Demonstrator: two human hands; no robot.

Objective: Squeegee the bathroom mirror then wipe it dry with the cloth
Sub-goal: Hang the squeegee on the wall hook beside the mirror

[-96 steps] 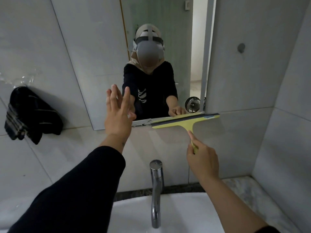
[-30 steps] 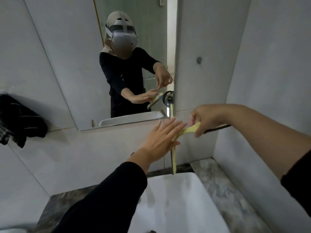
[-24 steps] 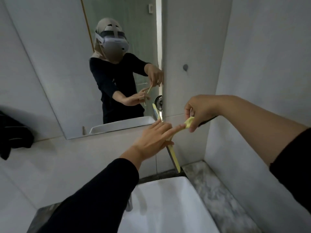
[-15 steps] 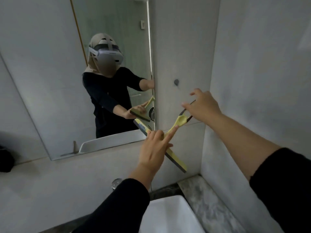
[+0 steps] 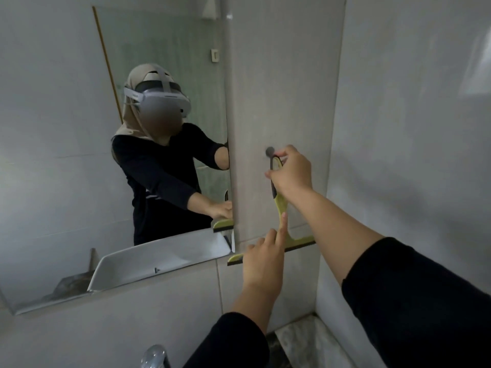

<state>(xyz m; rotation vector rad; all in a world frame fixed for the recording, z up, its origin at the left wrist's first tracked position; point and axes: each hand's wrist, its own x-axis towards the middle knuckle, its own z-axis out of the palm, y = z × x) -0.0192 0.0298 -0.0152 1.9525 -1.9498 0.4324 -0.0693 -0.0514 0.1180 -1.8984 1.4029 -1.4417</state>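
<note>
1. Hidden or cut off: the cloth was not in view. The tap showed only its chrome top at the bottom edge. The basin appeared only as a reflection in the mirror, whose left side ran out of the frame.
2. Task item: one squeegee, yellow-green with a dark blade, hung upright against the tiled wall just right of the mirror's edge, handle up and blade down. The middle of the blade was covered by the left hand; both ends showed.
3. Right hand: its fingers were pinched on the dark loop at the top of the handle, held at a small round dark wall hook. Whether the loop was already over the hook could not be told; the hand covered that spot.
4. Left hand: index finger extended, tip touching the handle's lower part; the other fingers were curled loosely, clamped on nothing.
5. Count: two hands, two black sleeves, one squeegee, one hook, one mirror, one tap.
6. The mirror reflected the person in a head-mounted camera rig, both arms reaching right, and one end of the squeegee blade at the mirror's edge.
7. A strip of marble tabletop was visible in the corner, bottom right, partly behind the left sleeve.
</note>
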